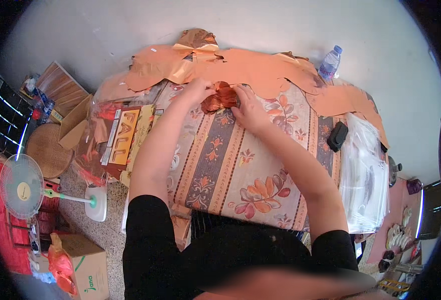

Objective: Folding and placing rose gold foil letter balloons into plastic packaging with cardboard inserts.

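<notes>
Copper foil bundle [221, 97] | left hand [196, 91] and right hand [248, 107] both pinching it | risk: thin foil tears if tugged apart over the tablecloth [230, 165]

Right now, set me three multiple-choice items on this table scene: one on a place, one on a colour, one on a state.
1. Where does the plastic bottle stand?
A. at the table's far right corner
B. on the floor by the fan
C. between the hands

2. What colour is the crumpled foil piece?
A. blue
B. copper-orange
C. green

3. How do the left hand and right hand meet the foil piece?
A. both touch it
B. only the left
C. neither

Answers: 1 A, it stands behind the orange foil sheets; 2 B, shiny and reddish; 3 A, fingers press it from both sides.
</notes>
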Tool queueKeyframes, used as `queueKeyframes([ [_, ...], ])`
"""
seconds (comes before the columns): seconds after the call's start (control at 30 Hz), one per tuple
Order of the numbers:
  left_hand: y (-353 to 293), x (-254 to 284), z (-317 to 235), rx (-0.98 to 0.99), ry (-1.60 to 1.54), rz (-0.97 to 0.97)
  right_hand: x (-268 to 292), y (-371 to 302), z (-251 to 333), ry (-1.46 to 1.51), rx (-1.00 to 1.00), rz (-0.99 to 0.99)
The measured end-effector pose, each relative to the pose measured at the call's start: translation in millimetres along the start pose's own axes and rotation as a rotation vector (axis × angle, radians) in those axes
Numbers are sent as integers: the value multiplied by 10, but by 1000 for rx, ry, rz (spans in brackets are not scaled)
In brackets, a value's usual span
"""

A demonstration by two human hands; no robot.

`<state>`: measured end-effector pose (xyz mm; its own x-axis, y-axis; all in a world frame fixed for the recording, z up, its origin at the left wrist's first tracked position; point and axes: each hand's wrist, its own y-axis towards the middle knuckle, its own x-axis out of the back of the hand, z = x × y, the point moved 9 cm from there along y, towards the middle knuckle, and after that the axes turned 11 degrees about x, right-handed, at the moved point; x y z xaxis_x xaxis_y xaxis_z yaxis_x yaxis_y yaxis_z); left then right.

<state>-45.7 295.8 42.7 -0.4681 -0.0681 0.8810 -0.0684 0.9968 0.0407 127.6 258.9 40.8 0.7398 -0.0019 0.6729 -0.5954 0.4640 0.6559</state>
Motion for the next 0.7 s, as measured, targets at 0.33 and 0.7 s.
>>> queueKeyframes([
  [0.33,82,-73,55,21,-65,3,-278,43,-44,-149,24,118],
  [0.7,141,69,63,120,17,-208,-405,10,-110,-229,12,229],
])
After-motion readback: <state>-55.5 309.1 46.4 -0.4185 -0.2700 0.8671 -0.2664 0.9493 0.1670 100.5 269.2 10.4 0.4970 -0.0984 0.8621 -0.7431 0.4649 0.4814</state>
